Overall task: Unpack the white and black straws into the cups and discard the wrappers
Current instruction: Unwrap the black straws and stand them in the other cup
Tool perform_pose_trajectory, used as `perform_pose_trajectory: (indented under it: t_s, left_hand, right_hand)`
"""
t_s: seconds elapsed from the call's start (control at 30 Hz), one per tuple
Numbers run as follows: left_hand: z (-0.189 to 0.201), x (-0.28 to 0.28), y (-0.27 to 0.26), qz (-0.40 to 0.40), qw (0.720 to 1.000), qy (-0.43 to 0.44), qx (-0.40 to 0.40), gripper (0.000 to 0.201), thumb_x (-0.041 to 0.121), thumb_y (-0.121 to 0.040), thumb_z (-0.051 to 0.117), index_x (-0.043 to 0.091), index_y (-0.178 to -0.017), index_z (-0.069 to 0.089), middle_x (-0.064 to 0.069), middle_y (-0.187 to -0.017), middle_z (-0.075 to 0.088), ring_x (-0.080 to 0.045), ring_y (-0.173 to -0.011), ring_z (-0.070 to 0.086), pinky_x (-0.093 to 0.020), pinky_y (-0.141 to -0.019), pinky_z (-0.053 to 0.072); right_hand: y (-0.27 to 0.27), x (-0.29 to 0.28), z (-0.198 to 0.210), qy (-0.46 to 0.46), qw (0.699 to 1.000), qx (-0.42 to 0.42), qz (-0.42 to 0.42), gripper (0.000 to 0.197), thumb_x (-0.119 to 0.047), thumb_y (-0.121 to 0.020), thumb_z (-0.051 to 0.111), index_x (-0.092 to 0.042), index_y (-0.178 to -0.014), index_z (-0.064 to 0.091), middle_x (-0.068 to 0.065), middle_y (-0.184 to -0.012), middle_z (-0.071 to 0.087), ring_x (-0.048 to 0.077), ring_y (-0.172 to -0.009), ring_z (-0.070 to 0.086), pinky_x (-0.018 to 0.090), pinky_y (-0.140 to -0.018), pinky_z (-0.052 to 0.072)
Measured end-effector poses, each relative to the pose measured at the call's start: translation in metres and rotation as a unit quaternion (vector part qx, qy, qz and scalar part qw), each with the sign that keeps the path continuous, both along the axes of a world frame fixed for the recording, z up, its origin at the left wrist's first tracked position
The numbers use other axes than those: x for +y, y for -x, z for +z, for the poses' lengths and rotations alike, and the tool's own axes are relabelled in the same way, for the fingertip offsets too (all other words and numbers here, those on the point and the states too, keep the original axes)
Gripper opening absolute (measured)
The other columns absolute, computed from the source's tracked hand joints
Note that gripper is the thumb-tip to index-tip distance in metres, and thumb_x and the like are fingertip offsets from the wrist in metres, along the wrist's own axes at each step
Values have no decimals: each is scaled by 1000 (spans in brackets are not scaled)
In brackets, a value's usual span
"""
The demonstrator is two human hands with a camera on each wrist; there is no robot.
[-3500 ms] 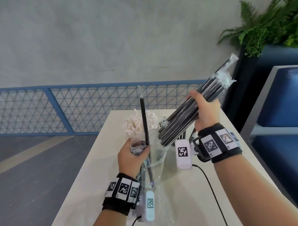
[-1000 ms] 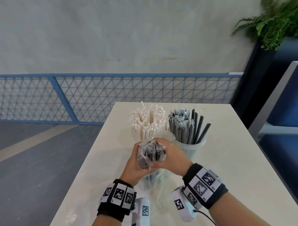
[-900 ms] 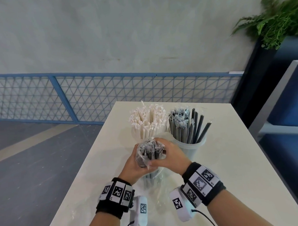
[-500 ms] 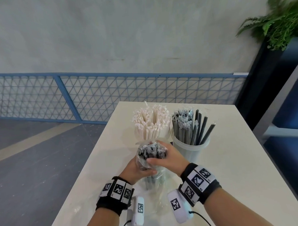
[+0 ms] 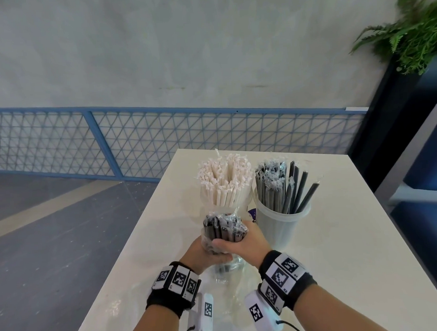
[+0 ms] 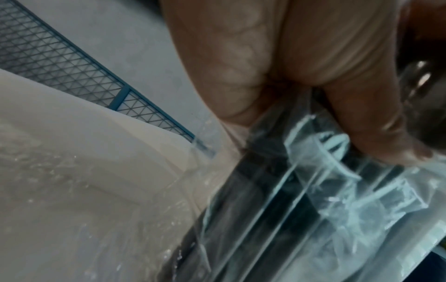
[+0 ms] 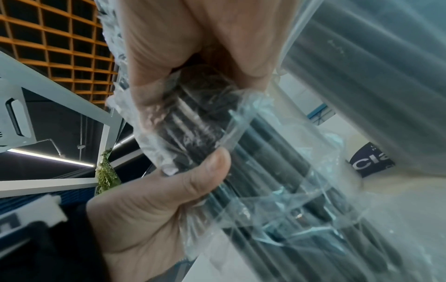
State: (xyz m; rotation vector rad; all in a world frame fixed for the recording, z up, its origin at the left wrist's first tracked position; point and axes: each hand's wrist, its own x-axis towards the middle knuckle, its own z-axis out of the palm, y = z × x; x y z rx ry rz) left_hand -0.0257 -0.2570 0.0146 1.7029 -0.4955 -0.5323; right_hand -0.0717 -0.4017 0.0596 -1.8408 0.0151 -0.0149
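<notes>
Black straw bundle: a bunch of black straws in a clear plastic bag, held upright over the near middle of the table, just in front of the two cups; the bag's lower part hangs crumpled down toward the tabletop.
Right hand: the right hand is wrapped round the upper part of the bundle — the thumb crosses the front, and the right wrist view shows thumb and fingers pressing the plastic against the straws.
Left hand: the left hand clasps the same bundle from the left, a little lower, touching the right hand; in the left wrist view its fingers curl onto the wrinkled plastic.
White straws: a cup packed with white paper-wrapped straws stands just behind the hands.
Black straw cup: a frosted cup just to the right of the white one, touching or nearly so — it holds black straws, a tight clump on its left side, a few loose ones leaning right.
Table: pale top, with a glossy film of clear plastic lying near its front-left edge.
Surroundings: a blue mesh railing behind the table, a grey wall, and a potted fern at the upper right.
</notes>
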Motion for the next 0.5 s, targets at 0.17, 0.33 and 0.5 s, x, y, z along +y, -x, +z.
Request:
perform_pose_trajectory:
  t_s: [0.17,0.33,0.5]
  left_hand:
    - [-7,1,2,40,998,35,36,36,0,-70,76,21,-99,68,1,-95,75,-17,-96,68,-28,-82,55]
    - [-13,-3,4,96,992,65,57,33,-7,-70,73,13,-96,68,-5,-91,75,-23,-91,70,-31,-77,57]
    - [-9,-8,5,102,992,50,54,18,-7,-72,71,2,-88,69,2,-72,75,-11,-73,71,-19,-64,54]
  right_hand:
    - [-2,-7,3,-11,999,-3,-47,24,-17,-73,78,-20,-93,67,-9,-84,69,-4,-80,64,15,-74,51]
    - [0,-12,10,-34,997,-8,-68,23,-17,-73,78,-32,-77,62,-10,-79,69,0,-76,65,13,-69,52]
    - [1,-15,16,-59,992,-21,-109,19,-22,-71,80,-28,-81,65,-6,-82,72,4,-79,68,18,-71,55]
